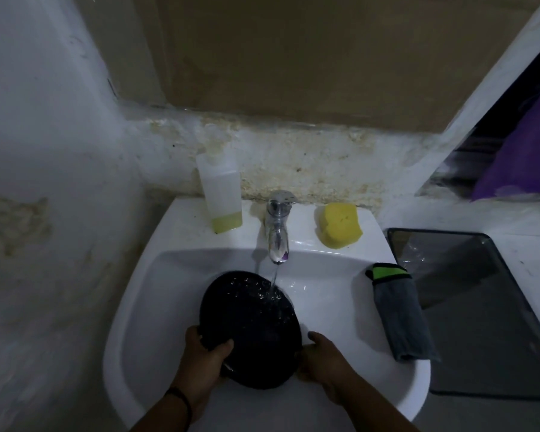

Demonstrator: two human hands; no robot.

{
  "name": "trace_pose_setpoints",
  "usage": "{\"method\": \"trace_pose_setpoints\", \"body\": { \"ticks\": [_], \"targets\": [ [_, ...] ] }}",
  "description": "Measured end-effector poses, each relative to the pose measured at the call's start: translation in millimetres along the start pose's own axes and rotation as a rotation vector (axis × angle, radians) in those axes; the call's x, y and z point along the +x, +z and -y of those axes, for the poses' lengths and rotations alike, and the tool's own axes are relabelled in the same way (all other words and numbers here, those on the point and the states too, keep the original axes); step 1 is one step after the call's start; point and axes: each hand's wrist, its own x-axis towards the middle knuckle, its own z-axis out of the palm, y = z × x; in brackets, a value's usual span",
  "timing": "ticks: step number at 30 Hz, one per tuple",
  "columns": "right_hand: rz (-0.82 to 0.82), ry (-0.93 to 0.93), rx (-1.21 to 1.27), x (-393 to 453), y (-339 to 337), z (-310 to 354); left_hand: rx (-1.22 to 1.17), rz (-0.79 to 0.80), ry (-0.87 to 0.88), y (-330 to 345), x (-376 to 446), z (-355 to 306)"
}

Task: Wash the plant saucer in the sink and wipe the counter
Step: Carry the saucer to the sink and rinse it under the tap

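A black round plant saucer [251, 322] is tilted inside the white sink [144, 307], its far edge under the running tap [277, 235]. Water splashes on its upper part. My left hand [205, 357] grips the saucer's near left rim, thumb on top. My right hand [320, 358] holds the near right rim, its fingers partly hidden behind the saucer. A yellow sponge [339, 225] lies on the sink ledge right of the tap. A grey cloth with a green and black band [399, 310] hangs over the sink's right rim.
A clear bottle with yellow-green liquid [222, 194] stands on the ledge left of the tap. A dark glass counter [480, 307] adjoins the sink on the right. A worn white wall closes the left side. Purple fabric [524, 157] sits at the far right.
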Motion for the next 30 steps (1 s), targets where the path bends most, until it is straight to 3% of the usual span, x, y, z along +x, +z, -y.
{"method": "trace_pose_setpoints", "body": {
  "ticks": [3, 7, 11, 19, 24, 30],
  "targets": [
    [-0.045, 0.002, 0.076, 9.3, 0.9, -2.5, 0.09, 0.038, 0.104, 1.0, -7.6, -2.4],
    [-0.175, -0.078, 0.032, 12.0, -5.8, 3.2, 0.249, 0.046, -0.015, -4.1, -9.7, -10.9],
    [-0.27, -0.182, -0.175, 12.1, -16.5, 7.4, 0.38, 0.003, -0.098, -8.8, 3.5, -15.1],
    [-0.33, -0.351, -0.433, 14.7, -34.0, 9.2, 0.889, 0.109, 0.031, 0.2, 24.6, -2.4],
    [-0.369, -0.437, -0.543, 17.5, -38.3, 2.6, 0.917, 0.059, 0.072, 1.6, 34.0, 7.6],
    [-0.218, -0.431, -0.606, 3.0, -41.6, -0.8, 0.837, 0.001, 0.155, 7.1, 29.5, -3.3]
  ]
}}
